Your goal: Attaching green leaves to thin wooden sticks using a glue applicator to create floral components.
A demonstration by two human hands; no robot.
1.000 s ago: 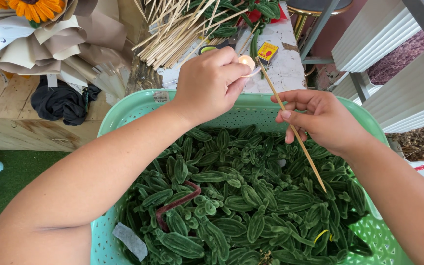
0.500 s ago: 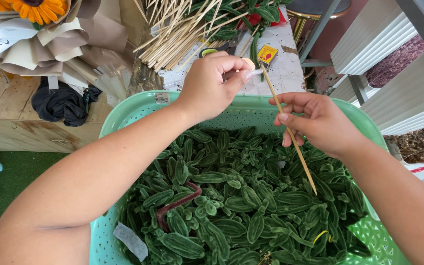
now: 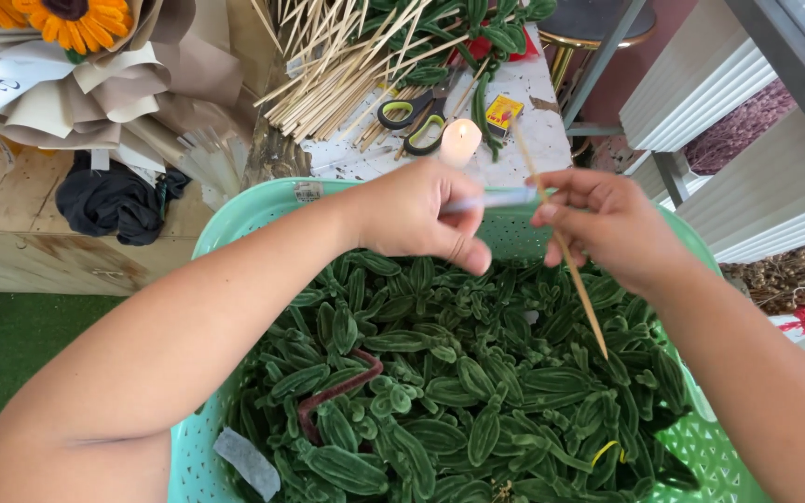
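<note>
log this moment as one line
left hand: pinches pale glue stick | right hand: holds wooden skewer | below: green basket of fuzzy leaves

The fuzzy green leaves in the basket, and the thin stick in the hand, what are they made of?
The fuzzy dark green leaves look like bent chenille pipe cleaners: matte, velvety pile, looped outlines. The thin pale stick, held by the right hand, looks like bare bamboo or wood: straw-coloured, unpainted. The mint green basket looks like moulded plastic: smooth rim, perforated wall.
</note>
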